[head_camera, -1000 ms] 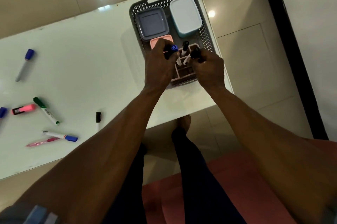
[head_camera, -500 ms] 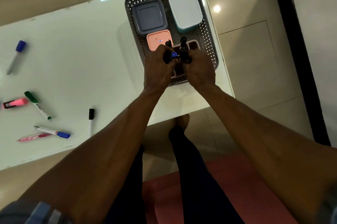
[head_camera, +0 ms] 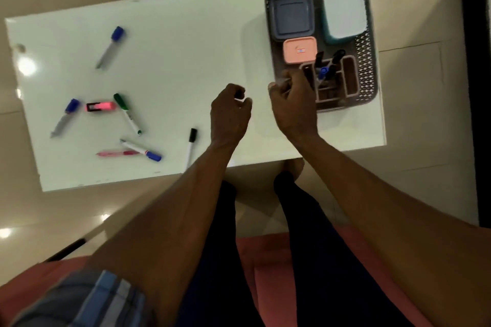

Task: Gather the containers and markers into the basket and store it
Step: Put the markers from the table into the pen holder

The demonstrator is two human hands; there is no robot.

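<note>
Head view: basket beside right hand.

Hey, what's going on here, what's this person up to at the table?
A person is clearing a white table into a grey basket. Three lidded containers and a pink organizer holding a few markers already sit in the basket. The left hand and right hand hover empty, fingers loosely curled, beside the basket. Loose pens lie scattered on the table's left side, the closest being a black-capped marker near the left forearm.
</note>
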